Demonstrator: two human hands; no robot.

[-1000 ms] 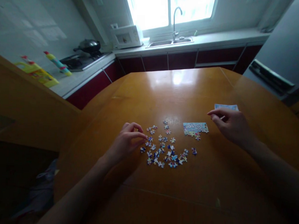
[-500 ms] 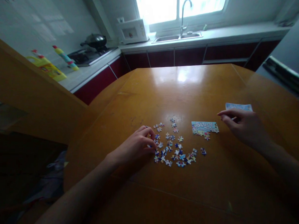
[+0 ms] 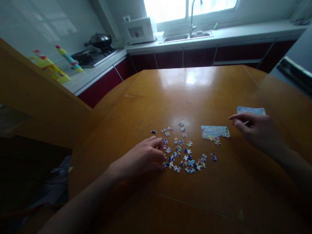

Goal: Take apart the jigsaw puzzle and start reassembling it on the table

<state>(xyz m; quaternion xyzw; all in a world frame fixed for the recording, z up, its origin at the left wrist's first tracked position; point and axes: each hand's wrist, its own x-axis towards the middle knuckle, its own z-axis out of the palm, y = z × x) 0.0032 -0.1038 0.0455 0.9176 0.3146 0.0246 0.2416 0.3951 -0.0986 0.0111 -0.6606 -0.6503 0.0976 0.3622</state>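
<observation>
Loose jigsaw pieces (image 3: pixel 177 154) in blue, white and yellow lie scattered on the brown wooden table (image 3: pixel 186 206). My left hand (image 3: pixel 147 154) rests low at the left edge of the scatter, fingers bent and apart, tips beside or on the nearest pieces. To the right of the loose pieces lies a partly joined jigsaw (image 3: pixel 213 132), light blue with a ragged lower edge. My right hand (image 3: pixel 252 129) hovers right of it, thumb and forefinger pinched together; anything between the tips is too small to make out. Behind that hand lies a light blue picture sheet (image 3: pixel 250 110), partly covered.
A single dark piece (image 3: pixel 153 131) lies beyond my left hand, and another piece (image 3: pixel 213 157) sits apart at the right. Past the table are a sink (image 3: pixel 186 38), a white microwave (image 3: pixel 139 30), a pan on the stove (image 3: pixel 100 40) and yellow bottles (image 3: pixel 51 70).
My left hand has come slightly nearer to me, its fingers shifting down along the scatter and uncovering the dark piece. My right hand keeps its pinch in nearly the same place.
</observation>
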